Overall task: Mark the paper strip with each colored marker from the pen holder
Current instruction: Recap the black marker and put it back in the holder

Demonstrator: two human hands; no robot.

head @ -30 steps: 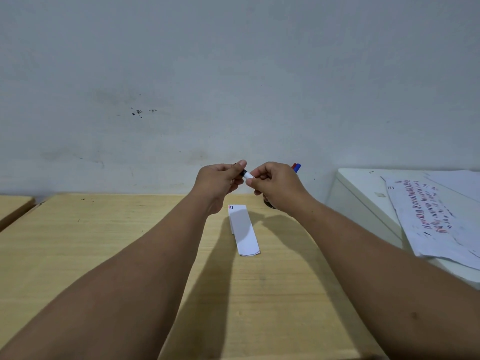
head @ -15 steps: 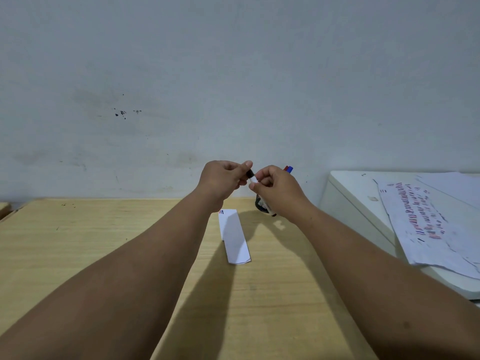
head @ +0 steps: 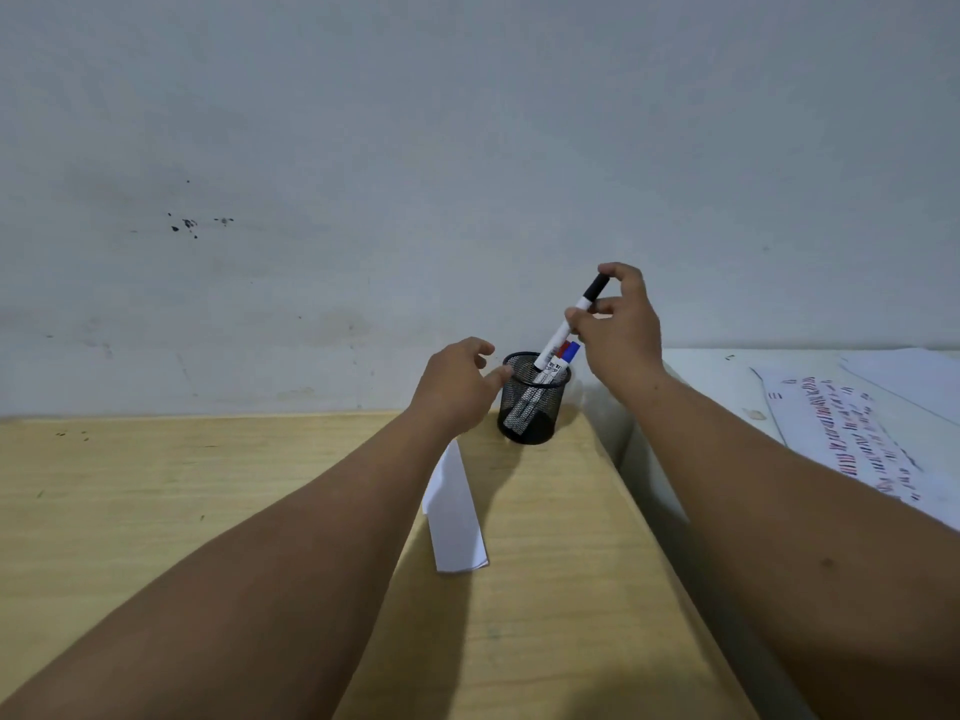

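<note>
A black mesh pen holder [head: 530, 407] stands at the back of the wooden table, near the wall. My right hand [head: 621, 330] pinches a white marker with a black cap [head: 569, 324], tilted, its lower end inside the holder. A red-capped marker [head: 563, 348] and a blue-capped marker [head: 572, 350] stick up in the holder behind it. My left hand [head: 457, 387] hovers just left of the holder with fingers spread, its thumb close to the rim, holding nothing. The white paper strip [head: 454, 517] lies flat on the table below my left wrist, its far end hidden by the hand.
The wooden table [head: 156, 511] ends at a right edge beside a lower white surface [head: 696, 376]. On that surface lie sheets of paper covered in coloured marks [head: 852, 433]. A pale wall [head: 467, 148] rises directly behind the table.
Earlier both hands held the black marker together above the strip. Now my right hand has carried it right and up over the holder, its end in the cup; my left hand has let go.
</note>
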